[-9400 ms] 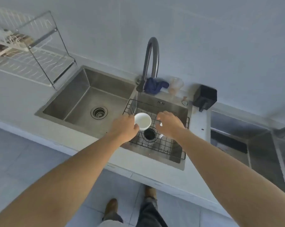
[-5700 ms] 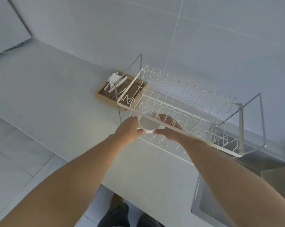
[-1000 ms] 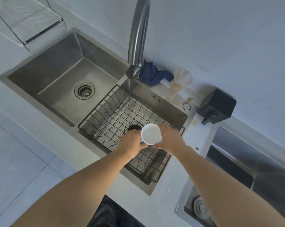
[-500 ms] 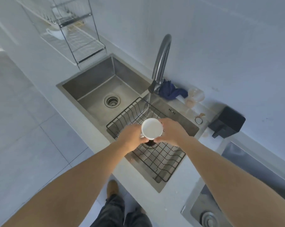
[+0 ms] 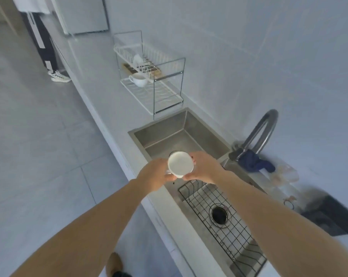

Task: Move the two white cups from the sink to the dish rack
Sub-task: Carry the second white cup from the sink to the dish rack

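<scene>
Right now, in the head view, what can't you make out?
- Held white cup: handle and sides covered by the left hand and right hand; only the pale round face shows, so rim or base is unclear.
- Dish rack: top-tier items too small and blurred; the second cup reads clearly.
- Black wire basket in the sink: far end hidden by the right forearm.
- Dark box: motion-blurred.

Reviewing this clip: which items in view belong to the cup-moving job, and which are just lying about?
Job:
- round white ceramic cup, held between left hand and right hand
- second white handled cup in white wire dish rack
- steel sink

Lying about:
- crumpled dark blue cloth
- curved grey faucet
- black box
</scene>
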